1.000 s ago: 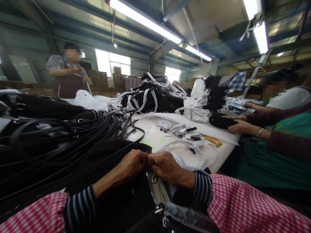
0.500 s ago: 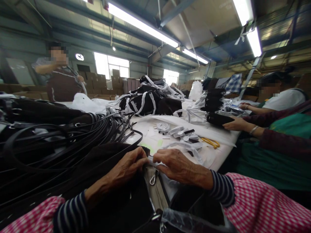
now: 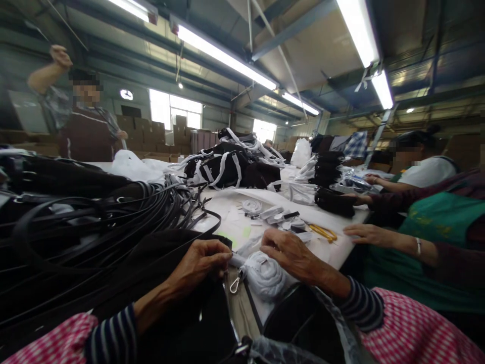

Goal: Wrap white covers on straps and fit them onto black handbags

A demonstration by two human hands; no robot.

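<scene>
My left hand [image 3: 202, 260] pinches the top corner of a black bag [image 3: 182, 303] near the end of its zipper. A metal snap clip [image 3: 235, 284] hangs beside those fingers, over a grey-beige strip [image 3: 242, 306]. Just right of the clip is a coiled roll wrapped in white material [image 3: 265, 275]. My right hand [image 3: 290, 253] is above the roll's right edge, its fingers curled; whether they hold anything is hidden. Clear plastic [image 3: 288, 349] lies across the bag's lower part.
Black straps [image 3: 151, 217] pile up on the left. Yellow scissors [image 3: 322, 232] and small wrapped coils [image 3: 280, 213] lie beyond my hands. White-wrapped black bags [image 3: 227, 167] are heaped behind. A co-worker in green [image 3: 435, 237] is at the right, another person [image 3: 87, 121] stands far left.
My right hand has moved right, away from my left, and the white-wrapped roll now shows between them. The green-clad co-worker's hand reaches the table edge. The far-left person has raised an arm.
</scene>
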